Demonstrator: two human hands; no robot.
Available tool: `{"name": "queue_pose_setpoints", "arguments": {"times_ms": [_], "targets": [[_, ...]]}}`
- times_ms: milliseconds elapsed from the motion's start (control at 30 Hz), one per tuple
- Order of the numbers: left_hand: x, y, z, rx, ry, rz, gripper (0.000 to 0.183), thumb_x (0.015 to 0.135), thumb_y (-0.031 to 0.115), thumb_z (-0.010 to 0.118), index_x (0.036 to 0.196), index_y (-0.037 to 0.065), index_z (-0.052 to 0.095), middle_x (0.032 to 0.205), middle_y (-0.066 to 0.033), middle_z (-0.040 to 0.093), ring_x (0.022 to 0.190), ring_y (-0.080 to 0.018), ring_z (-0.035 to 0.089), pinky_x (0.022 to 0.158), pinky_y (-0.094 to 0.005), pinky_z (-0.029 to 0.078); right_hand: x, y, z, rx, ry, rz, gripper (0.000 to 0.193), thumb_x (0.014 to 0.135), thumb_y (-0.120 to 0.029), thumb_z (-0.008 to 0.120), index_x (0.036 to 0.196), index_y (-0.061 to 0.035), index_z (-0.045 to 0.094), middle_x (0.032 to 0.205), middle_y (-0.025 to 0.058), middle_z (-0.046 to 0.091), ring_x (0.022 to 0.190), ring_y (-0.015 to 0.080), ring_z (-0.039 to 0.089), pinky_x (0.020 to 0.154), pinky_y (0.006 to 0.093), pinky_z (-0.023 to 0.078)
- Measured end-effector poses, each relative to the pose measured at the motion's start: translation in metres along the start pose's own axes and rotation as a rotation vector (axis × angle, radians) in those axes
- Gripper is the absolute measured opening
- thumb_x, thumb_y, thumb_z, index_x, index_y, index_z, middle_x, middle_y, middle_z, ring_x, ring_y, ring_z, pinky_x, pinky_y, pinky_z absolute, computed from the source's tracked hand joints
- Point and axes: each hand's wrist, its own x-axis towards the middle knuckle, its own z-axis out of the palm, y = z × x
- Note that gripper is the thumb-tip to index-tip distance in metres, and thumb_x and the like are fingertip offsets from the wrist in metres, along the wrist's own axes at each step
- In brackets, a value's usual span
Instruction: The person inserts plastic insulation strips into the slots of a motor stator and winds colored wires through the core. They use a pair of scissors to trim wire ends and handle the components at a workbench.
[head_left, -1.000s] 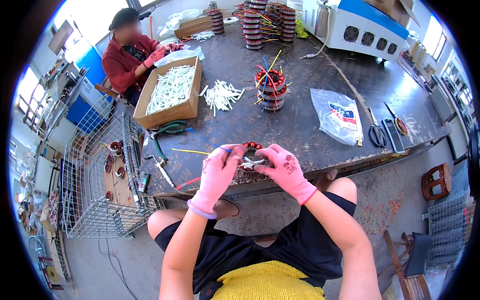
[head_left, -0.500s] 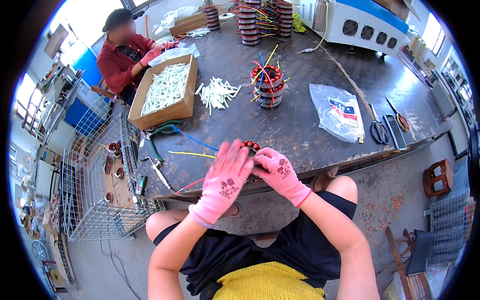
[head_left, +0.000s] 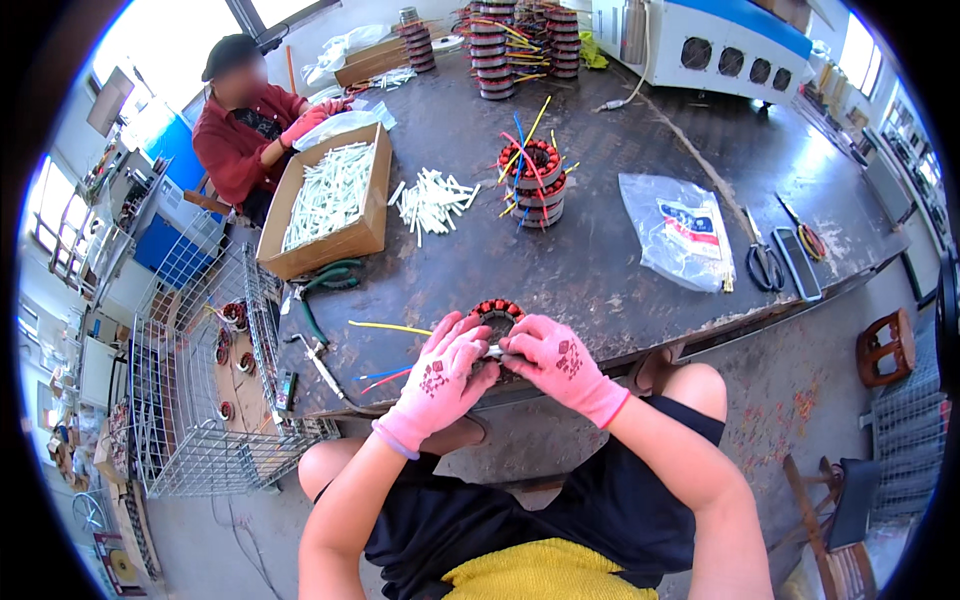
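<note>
At the near table edge lies a ring-shaped motor stator (head_left: pixel 497 306) with red windings. My left hand (head_left: pixel 438 375), in a pink glove, is closed at its left near side, fingers curled inward. Opposite it, my gloved right hand (head_left: pixel 560 362) pinches at the near right rim. Between the fingertips shows a small pale piece (head_left: pixel 494 351), too covered to make out fully. A yellow wire (head_left: pixel 390 327) sticks out left past my left hand, with a blue and a red wire below it. My fingers hide the stator's near part.
Beyond stand stacked stators (head_left: pixel 533 185) with coloured wires, a pile of white tubes (head_left: pixel 433 203) and a cardboard box (head_left: pixel 330 247) of more tubes. Green-handled pliers (head_left: pixel 335 277) lie left; a plastic bag (head_left: pixel 670 230), scissors (head_left: pixel 764 265) and a phone (head_left: pixel 797 262) right. A co-worker (head_left: pixel 235 150) sits far left.
My left hand has gone from flat, outstretched fingers to curled ones and moved lower. The blue wire has swung down beside the red one. More of the stator now shows.
</note>
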Motion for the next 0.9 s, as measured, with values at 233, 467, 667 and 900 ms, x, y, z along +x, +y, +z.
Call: {"name": "queue_pose_setpoints", "arguments": {"times_ms": [233,467,667,900], "targets": [[0.001,0.006,0.015,0.209,-0.056,-0.028,0.062,0.072,0.019,0.077,0.128,0.006,0.053,0.135,-0.0114,0.054,0.137,-0.0344,0.043,0.119,-0.0505,0.029,-0.003,-0.001,-0.002,-0.023,-0.027,-0.018,0.024,0.079,-0.013,0.074,0.099,-0.0057,0.064,0.100,0.0089,0.060,0.090,0.0287,0.062,0.077,0.0397,0.053],[-0.001,-0.005,0.026,0.131,-0.005,-0.007,0.047,0.065,0.012,0.078,0.106,0.007,0.055,0.119,-0.0090,0.057,0.133,-0.0331,0.046,0.117,-0.0537,0.032,-0.018,-0.025,-0.070,0.218,0.146,0.432,0.033,0.083,-0.007,0.075,0.115,-0.0045,0.066,0.105,0.0060,0.062,0.083,0.0118,0.064,0.072,0.0266,0.054],[0.006,-0.008,0.021,0.146,-0.012,0.053,0.041,0.067,0.014,0.076,0.103,0.009,0.057,0.110,-0.0064,0.061,0.130,-0.0310,0.051,0.117,-0.0501,0.033,-0.052,-0.008,-0.085,0.302,0.124,0.660,0.017,0.087,-0.007,0.071,0.103,-0.0022,0.070,0.098,0.0050,0.064,0.075,0.0103,0.063,0.068,0.0249,0.051],[0.021,0.020,-0.029,0.001,0.080,0.063,0.037,0.075,0.013,0.073,0.106,0.005,0.055,0.102,-0.0089,0.061,0.119,-0.0334,0.059,0.114,-0.0600,0.029,-0.038,-0.012,-0.088,0.240,0.100,0.472,0.015,0.087,-0.010,0.070,0.100,-0.0038,0.070,0.094,0.0084,0.064,0.075,0.0171,0.063,0.067,0.0285,0.050]]}}
